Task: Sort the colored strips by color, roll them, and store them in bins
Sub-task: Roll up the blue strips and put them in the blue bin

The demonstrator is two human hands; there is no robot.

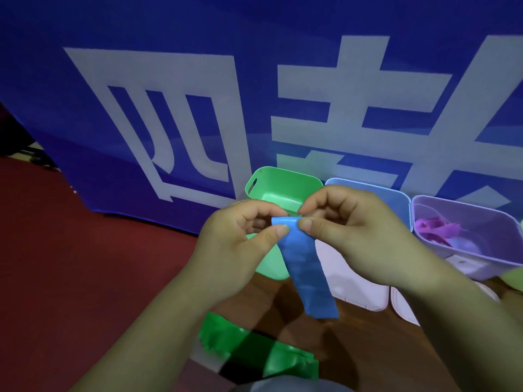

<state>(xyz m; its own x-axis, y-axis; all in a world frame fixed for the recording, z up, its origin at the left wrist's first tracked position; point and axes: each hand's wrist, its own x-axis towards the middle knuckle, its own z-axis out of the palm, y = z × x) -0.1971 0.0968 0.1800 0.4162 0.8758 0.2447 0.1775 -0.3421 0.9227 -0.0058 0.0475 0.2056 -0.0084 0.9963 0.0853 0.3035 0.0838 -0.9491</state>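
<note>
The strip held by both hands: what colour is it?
Blue. The strip shows best in the head view, the only one given.

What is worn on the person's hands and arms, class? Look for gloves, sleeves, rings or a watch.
Nothing worn shows. The left hand and right hand are bare, with no gloves or rings. The left forearm and right forearm are uncovered to the picture's lower edge: no sleeve, watch or bracelet in view. The thumbnails look short and unpainted.
</note>
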